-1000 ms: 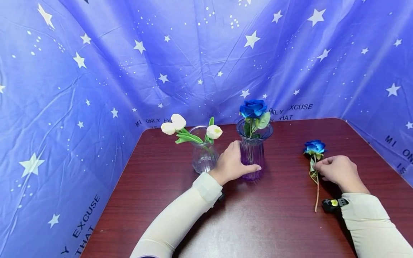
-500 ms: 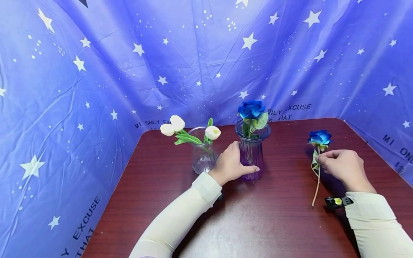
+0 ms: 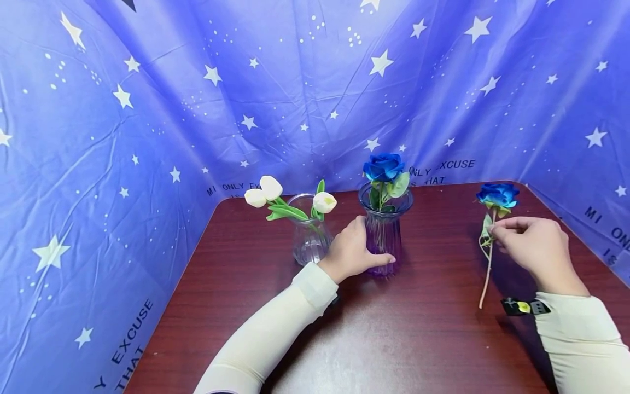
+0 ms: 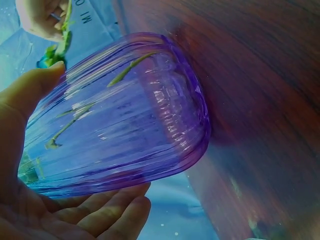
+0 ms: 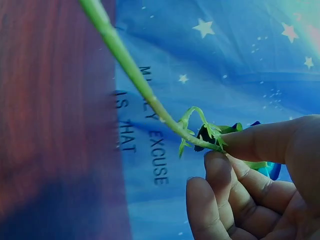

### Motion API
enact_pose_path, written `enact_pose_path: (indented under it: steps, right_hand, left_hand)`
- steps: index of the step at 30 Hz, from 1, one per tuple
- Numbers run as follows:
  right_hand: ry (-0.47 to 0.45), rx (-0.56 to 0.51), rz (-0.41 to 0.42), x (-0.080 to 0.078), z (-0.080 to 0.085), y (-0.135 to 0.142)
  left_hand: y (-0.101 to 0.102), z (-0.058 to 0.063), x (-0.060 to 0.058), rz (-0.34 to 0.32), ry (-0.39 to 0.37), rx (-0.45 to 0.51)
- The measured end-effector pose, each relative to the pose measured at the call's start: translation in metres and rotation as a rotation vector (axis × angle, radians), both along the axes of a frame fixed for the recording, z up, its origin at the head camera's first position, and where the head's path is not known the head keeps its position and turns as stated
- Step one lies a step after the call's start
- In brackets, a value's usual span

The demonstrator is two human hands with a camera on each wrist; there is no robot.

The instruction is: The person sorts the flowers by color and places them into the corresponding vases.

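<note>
My left hand (image 3: 350,249) is wrapped round the side of a purple ribbed glass vase (image 4: 120,120), thumb across its front. The vase stands upright on the table, and a blue rose (image 3: 384,167) with green leaves rises from its mouth; its stem shows through the glass in the left wrist view. At the right, my right hand (image 3: 536,249) pinches the stem of a second blue rose (image 3: 498,196) between thumb and fingertips. That rose is raised, bloom up, its stem (image 5: 135,75) slanting down. In the right wrist view its bloom is mostly hidden behind the fingers.
A clear glass vase (image 3: 306,246) with white tulips (image 3: 269,187) stands just left of the purple one, close to my left hand. The dark red wooden table (image 3: 394,339) ends at the back against a blue starry cloth (image 3: 295,82), which also hangs at both sides.
My right hand has moved up and to the right, lifting the second blue rose off the table. The left hand and the purple vase have stayed in place.
</note>
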State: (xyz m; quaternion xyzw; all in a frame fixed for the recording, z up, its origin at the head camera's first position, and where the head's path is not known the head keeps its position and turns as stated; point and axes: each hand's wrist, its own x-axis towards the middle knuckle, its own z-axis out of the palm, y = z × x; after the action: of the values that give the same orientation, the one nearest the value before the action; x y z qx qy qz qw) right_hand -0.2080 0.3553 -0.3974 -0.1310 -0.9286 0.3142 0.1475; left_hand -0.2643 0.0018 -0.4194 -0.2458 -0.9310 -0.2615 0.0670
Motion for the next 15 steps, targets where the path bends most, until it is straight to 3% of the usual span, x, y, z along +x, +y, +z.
enact_pose_path:
  steps: [15]
  right_hand:
    - [0.122, 0.088, 0.020, 0.006, 0.041, -0.017]
  left_hand:
    - [0.000, 0.000, 0.000, 0.006, -0.017, -0.025]
